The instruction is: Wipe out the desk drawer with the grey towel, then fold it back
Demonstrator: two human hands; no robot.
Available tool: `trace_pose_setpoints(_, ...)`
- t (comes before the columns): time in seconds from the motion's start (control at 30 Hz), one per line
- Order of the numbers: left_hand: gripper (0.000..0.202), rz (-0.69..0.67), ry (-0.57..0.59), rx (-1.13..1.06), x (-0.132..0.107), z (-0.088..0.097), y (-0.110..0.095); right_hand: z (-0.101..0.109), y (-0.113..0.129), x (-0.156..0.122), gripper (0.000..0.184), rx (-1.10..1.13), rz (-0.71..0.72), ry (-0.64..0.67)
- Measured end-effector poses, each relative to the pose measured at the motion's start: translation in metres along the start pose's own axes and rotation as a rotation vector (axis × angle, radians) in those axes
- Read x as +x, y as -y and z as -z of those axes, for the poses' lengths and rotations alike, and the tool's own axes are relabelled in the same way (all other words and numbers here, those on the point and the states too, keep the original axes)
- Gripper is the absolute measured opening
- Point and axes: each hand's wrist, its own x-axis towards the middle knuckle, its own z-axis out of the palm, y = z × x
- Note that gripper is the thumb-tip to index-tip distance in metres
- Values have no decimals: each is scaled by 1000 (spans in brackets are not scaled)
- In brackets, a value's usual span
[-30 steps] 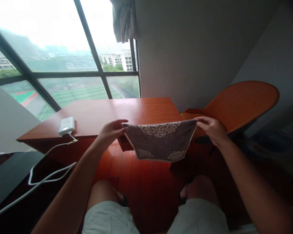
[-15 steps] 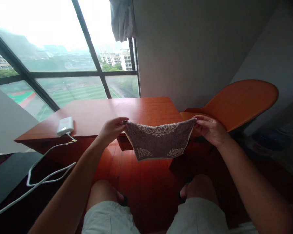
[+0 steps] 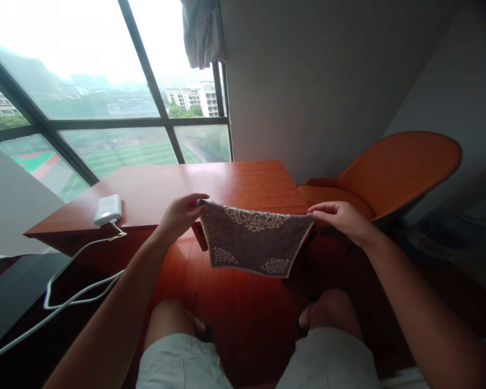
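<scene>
I hold a small grey towel (image 3: 253, 240) with pale ornamental patterns stretched between my hands, in the air just in front of the near edge of a reddish wooden desk (image 3: 194, 186). My left hand (image 3: 180, 215) pinches its top left corner. My right hand (image 3: 340, 219) pinches the top right corner, fingers closed on the cloth. The towel hangs down from that top edge, above my knees (image 3: 332, 308) and the red wooden floor.
A white power adapter (image 3: 108, 209) lies on the desk's left part, its white cable (image 3: 73, 286) looping down to the floor. An orange chair (image 3: 392, 170) stands to the right of the desk. A large window and a grey wall lie behind.
Both hands shifted the towel slightly left and toward me. My right hand dropped a little and turned, so the towel's top edge now slopes down to the right and the cloth hangs lower.
</scene>
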Motion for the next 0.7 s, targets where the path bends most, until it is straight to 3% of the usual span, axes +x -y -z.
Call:
trace_pose_setpoints(0.3, 40, -54, 21, 75, -6, -6, -6, -6, -32, 4, 24, -61, -219, 313)
trace_pose_setpoints(0.53, 34, -145, 23, 189, -11, -29, -12, -34, -72, 4, 27, -119, -361, 611)
trace_pose_setpoints(0.63, 32, -202, 43, 235, -12, -37, -10, -43, -83, 5, 23, -180, -407, 658)
trace_pose_setpoints(0.7, 32, -207, 41, 267, -12, -37, -5, -43, -84, 4, 19, -167, -383, 613)
